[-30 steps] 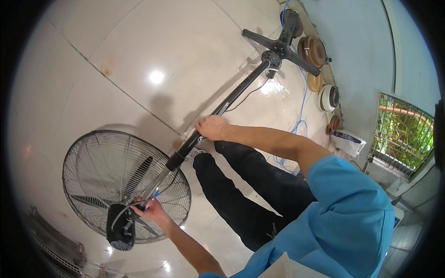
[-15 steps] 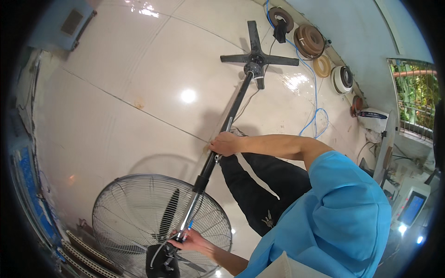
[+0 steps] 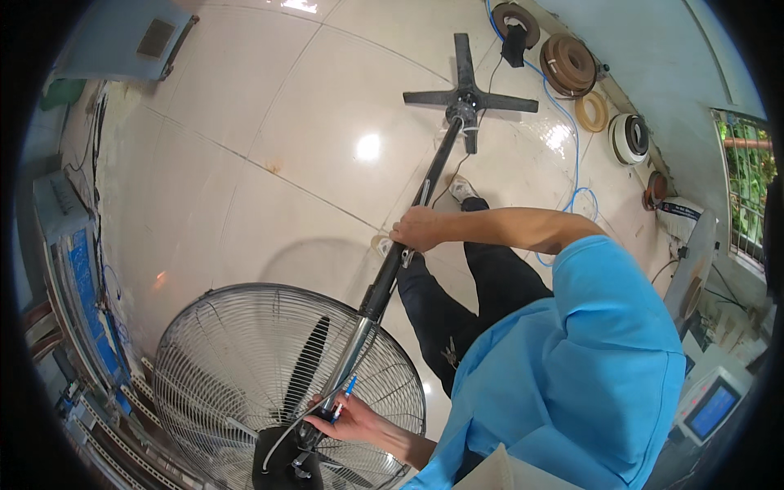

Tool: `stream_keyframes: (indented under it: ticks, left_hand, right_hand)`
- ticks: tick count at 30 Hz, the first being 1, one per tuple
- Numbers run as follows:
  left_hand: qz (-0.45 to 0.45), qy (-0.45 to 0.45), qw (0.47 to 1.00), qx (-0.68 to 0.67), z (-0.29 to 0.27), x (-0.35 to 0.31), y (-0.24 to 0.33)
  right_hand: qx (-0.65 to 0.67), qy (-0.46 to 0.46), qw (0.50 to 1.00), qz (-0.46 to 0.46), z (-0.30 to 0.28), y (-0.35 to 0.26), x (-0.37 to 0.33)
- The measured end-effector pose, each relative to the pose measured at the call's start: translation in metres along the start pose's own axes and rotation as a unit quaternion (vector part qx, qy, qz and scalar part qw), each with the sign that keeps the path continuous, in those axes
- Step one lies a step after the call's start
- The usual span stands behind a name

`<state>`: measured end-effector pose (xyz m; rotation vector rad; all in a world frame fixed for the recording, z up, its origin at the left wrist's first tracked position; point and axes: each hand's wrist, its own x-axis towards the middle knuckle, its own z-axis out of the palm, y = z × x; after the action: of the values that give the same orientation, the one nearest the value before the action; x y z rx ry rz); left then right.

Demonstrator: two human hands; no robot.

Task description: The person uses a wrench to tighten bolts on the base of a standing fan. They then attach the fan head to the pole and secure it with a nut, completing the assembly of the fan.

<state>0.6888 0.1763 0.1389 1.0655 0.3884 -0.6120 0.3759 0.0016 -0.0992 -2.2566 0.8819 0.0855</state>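
Observation:
A large stand fan lies tilted across my view, its black cross-shaped base [image 3: 464, 100] on the floor at the top and its round wire cage [image 3: 237, 343] at the lower left. My right hand [image 3: 416, 229] is wrapped around the black part of the fan's pole [image 3: 378, 296], beside a metal clamp. Lower down, my left hand [image 3: 349, 418] grips the chrome end of the pole, close to the black motor housing [image 3: 282, 457]. A thin blue and white pen-like thing [image 3: 346, 388] sticks up by the left fingers; whether they hold it is unclear. A cable runs along the pole.
Coils of brown edging strip [image 3: 567, 65] and other rolls [image 3: 629, 139] line the wall at the upper right, near a looped blue hose [image 3: 578, 167]. Long slotted strips [image 3: 106, 441] are stacked at the lower left. A blue-grey cabinet [image 3: 122, 41] stands at the far left.
The view has shifted, so more of the left side shows. My legs are farther apart and a shoe shows beyond the right forearm. Both hands keep their hold on the pole.

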Motion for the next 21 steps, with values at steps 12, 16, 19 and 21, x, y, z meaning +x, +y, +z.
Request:
stream_keyframes:
  ticks: [12,16,19,21]
  left_hand:
    - [0.022,-0.051,0.998,-0.02,0.015,-0.008,0.001]
    - [-0.004,-0.102,0.995,0.0,0.015,-0.01,0.009]
    - [-0.023,-0.132,0.991,0.027,0.015,-0.003,0.024]
    - [-0.044,-0.173,0.983,0.038,0.014,0.002,0.027]
  right_hand:
    - [-0.016,0.061,0.997,0.035,-0.034,-0.012,-0.053]
    - [-0.043,0.071,0.994,0.065,-0.039,-0.028,-0.07]
    - [-0.004,0.091,0.994,0.068,-0.023,-0.05,-0.075]
    - [-0.017,0.107,0.991,0.084,-0.019,-0.05,-0.085]
